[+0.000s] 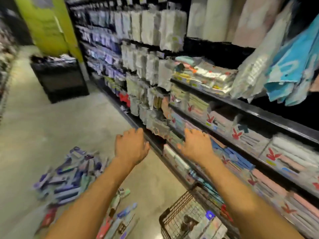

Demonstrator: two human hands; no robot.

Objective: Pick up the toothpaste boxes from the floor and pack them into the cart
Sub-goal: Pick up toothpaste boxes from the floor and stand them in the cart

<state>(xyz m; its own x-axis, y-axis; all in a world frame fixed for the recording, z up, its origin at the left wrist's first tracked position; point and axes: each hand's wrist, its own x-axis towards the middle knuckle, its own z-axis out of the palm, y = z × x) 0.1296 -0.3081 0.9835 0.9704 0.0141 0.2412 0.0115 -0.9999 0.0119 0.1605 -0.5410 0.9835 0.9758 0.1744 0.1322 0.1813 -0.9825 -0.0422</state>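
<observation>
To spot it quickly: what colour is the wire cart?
The wire cart is black; head view.

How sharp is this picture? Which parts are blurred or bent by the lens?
Head view: heavy motion blur throughout; the toothpaste boxes on the floor smear, print unreadable; the shelves curve from the wide lens; the left hand and right hand are clearest.

- Toothpaste boxes (69, 176): heap on the floor, smeared by motion. Print is unreadable and the count cannot be told. The near side is hidden behind the left forearm (96, 195).
- Cart (179, 209): wire basket cut off by the bottom edge, its right side hidden behind the right forearm (241, 195). Contents are too blurred to identify.
- Left hand (131, 145), right hand (196, 145): fingertips blurred, so contact with the shelves (259, 112) cannot be told.
- Shelves: packets smeared, labels unreadable, cut off at the top and right edges.
- Black bin (60, 80): contents indistinct.
</observation>
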